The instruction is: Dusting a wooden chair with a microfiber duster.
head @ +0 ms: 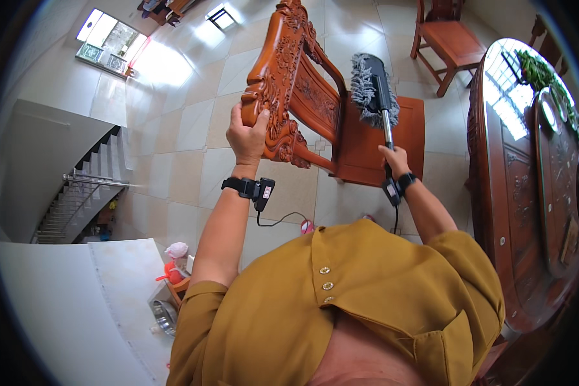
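Note:
A carved reddish-brown wooden chair [289, 62] stands before me, its ornate backrest towards the left and its flat seat [405, 140] to the right. My left hand [247, 135] grips the near end of the backrest's carved top rail, thumb on the carving. My right hand [394, 159] is closed around the handle of a duster with a grey microfibre fringed head [366, 87]. The duster's head is over the seat; whether it touches the wood, I cannot tell. A black strapped device sits on each wrist, with a cable hanging from it.
At the right stands an oval dark wooden table [502, 169] with a glossy top and a raised round tray. Another wooden chair [456, 43] is beyond it. A staircase [96, 178] with a metal railing lies left. A metal basin [165, 316] is at the lower left.

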Motion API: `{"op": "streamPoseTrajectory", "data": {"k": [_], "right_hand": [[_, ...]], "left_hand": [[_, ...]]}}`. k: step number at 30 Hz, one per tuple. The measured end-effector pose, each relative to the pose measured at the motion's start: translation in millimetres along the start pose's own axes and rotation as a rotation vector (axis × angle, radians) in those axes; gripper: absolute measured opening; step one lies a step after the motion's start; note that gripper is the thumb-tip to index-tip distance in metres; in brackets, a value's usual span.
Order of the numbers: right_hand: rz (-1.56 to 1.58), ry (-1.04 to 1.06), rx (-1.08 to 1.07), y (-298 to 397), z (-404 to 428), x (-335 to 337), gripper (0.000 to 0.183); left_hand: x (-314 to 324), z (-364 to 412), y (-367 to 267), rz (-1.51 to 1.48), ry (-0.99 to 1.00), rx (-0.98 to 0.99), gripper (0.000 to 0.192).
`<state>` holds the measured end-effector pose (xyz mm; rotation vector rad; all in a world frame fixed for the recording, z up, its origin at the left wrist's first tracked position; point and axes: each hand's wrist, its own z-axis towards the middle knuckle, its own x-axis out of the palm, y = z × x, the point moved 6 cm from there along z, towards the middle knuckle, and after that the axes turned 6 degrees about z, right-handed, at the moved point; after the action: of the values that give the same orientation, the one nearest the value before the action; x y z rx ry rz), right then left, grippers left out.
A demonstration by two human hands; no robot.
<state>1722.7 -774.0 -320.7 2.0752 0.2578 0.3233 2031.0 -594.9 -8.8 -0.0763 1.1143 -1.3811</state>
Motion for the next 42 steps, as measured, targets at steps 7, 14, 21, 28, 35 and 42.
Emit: {"op": "streamPoseTrajectory", "data": {"k": [7,14,21,28,35,42], "right_hand": [[-0.359,-0.201,-0.398,15.4,-137.5,-59.0,0.027],[-0.436,-0.23,-0.645,94.9,-199.3,-17.0,0.029],[-0.897,-0.371,-0.915,164.8,-240.7,35.8,0.025],[-1.365,-0.406,-1.047,290.1,-245.2,138.1,0.035],[-1.475,-0.432,-1.012,308.6,-246.5,193.2,0.041],[-1.422,-0.404,-1.038,223.9,-328.8,131.8,0.041]], "left_hand": [[-7.0,-4.6,2.7,-0.072,0.107,0.04,0.058],[-22.3,-32.3,52.3,-0.478,0.647,-0.179,0.063],[-121.0,-102.5,173.8,-0.458,0.699,-0.595,0.056],[-166.7,-143.8,233.4,-0.566,0.501,-0.775,0.048],[-154.0,-154.2,243.2,-0.63,0.534,-0.78,0.047],[-144.1,-152.2,244.7,-0.538,0.516,-0.764,0.044]]}}
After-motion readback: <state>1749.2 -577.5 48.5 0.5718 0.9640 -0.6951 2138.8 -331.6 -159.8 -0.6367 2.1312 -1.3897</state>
